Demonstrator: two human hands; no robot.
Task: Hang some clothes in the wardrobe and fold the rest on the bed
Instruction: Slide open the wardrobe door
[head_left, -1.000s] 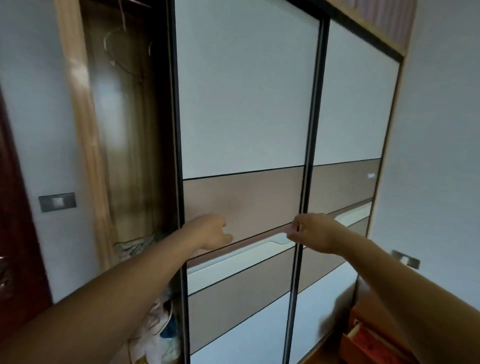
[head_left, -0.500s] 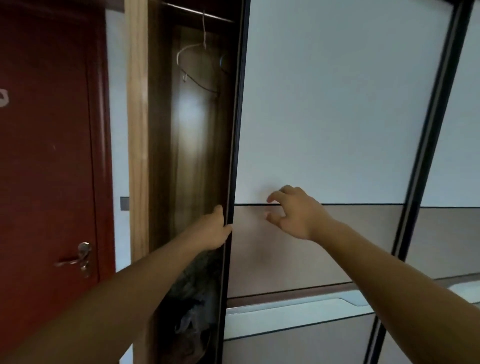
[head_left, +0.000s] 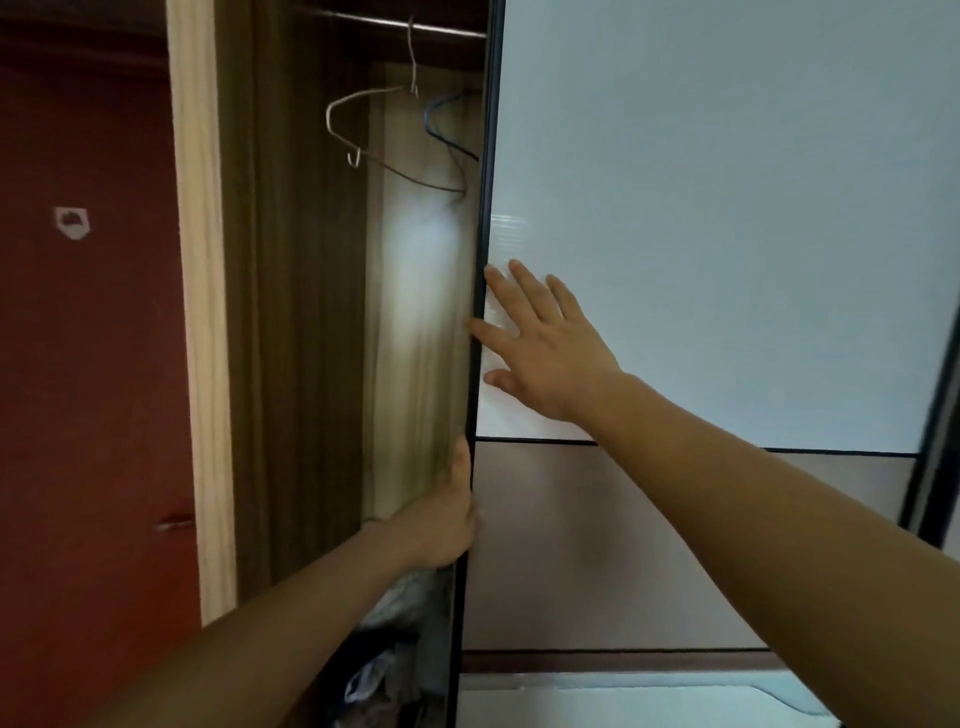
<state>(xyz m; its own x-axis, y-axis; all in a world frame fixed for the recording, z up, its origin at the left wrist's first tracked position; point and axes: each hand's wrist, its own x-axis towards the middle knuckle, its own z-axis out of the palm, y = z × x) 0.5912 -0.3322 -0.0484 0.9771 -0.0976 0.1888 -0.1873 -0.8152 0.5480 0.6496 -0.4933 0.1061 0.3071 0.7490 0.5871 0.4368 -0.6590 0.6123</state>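
The wardrobe's sliding door (head_left: 727, 234), white above and brown below, stands partly open. My left hand (head_left: 441, 519) grips its dark left edge, fingers hidden behind the edge. My right hand (head_left: 540, 338) lies flat on the white panel beside that edge, fingers spread. In the open gap a rail (head_left: 395, 23) carries an empty wire hanger (head_left: 363, 130) and a blue hanger (head_left: 441, 124). Crumpled clothes (head_left: 395, 649) lie at the bottom of the gap, below my left forearm.
A dark red room door (head_left: 88, 364) with a metal handle (head_left: 174, 522) stands at the left, next to the wardrobe's light wooden side frame (head_left: 200, 312). A second sliding door's dark frame (head_left: 935, 441) runs down the right edge.
My view has swung left and closer. My left hand has dropped lower on the door edge. My right hand has risen from the brown band to the white panel and flattened out near the edge.
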